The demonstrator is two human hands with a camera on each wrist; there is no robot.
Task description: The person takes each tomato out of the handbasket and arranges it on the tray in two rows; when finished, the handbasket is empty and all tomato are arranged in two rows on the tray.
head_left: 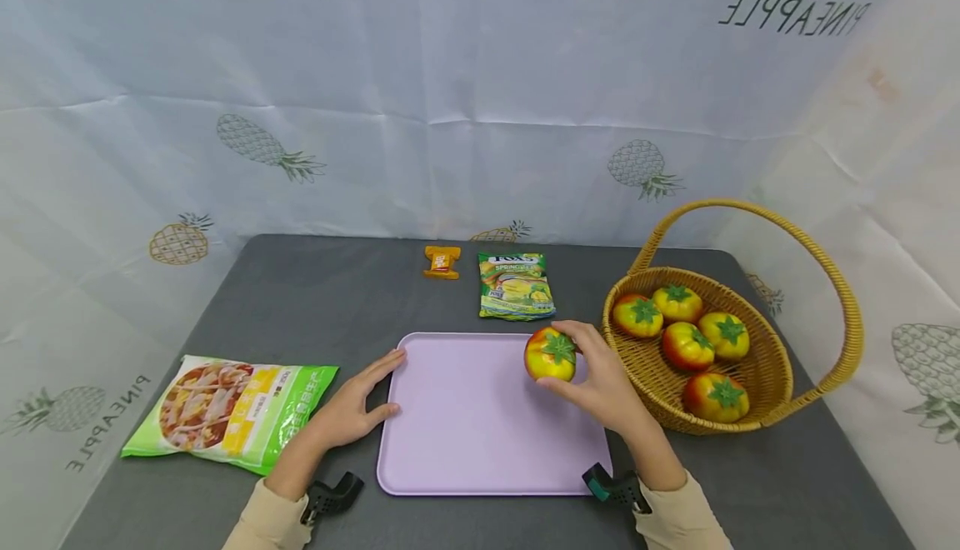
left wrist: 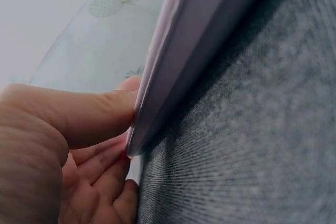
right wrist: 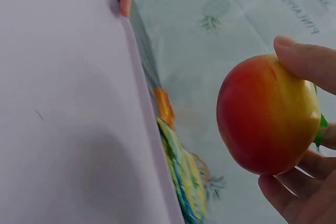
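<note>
In the head view, my right hand [head_left: 603, 379] holds a red-and-yellow tomato [head_left: 550, 355] with a green leafy top, between thumb and fingers. It is above the right part of a flat lilac tray [head_left: 480, 417]. The right wrist view shows the tomato [right wrist: 268, 114] in the air, apart from the tray [right wrist: 68, 77]. My left hand [head_left: 352, 408] is at the tray's left edge, thumb and forefinger spread along it. Up close in the left wrist view, the left thumb [left wrist: 94, 114] touches the tray's rim [left wrist: 157, 72].
On the right stands a wicker basket [head_left: 630, 367] with a tall handle and several similar tomatoes [head_left: 716, 397] inside. A green food bag [head_left: 225, 408] lies left of the tray. Behind the tray lie a small orange packet [head_left: 442, 262] and a green-yellow packet [head_left: 515, 287] on the grey table [head_left: 337, 292].
</note>
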